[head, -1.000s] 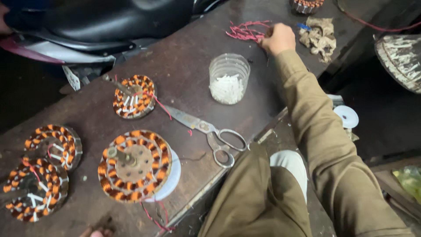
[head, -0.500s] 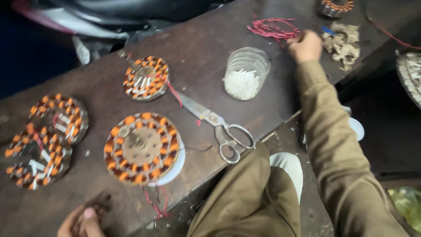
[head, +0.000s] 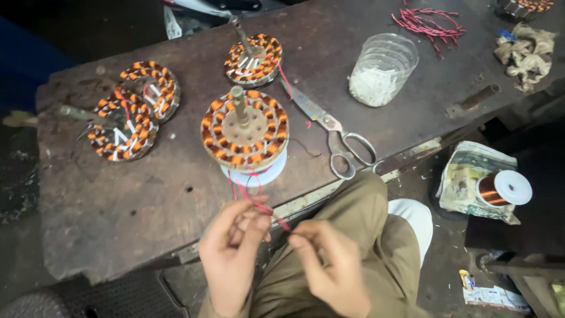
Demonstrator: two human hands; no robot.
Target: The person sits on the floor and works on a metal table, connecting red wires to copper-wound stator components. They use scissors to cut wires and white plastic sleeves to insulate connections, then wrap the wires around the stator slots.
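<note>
Red wire pinched between both hands at the near edge of a dark wooden desk, running up from the fingers to a copper-wound stator just above. Left hand curled, thumb and forefinger pressed together on the wire; right hand alongside, fingertips closed on the same strand where it ends near the left thumb. Stator seated on a white base with a short shaft rising upright from its centre, orange and brown coils ringed around it. Second stator farther back, also with a shaft, trailing a thin red lead. Two more stators overlapping at the desk's left side. Scissors lying flat to the right of the centre stator, blades pointing toward the far stator, handles toward the near edge. Clear plastic cup with white contents beyond the scissors, upright. Loose bundle of red wire at the far right, with crumpled rag beside it. Off the desk, on the right, spool of copper wire resting on folded paper. Khaki trousers and white shoe below the desk edge.
</note>
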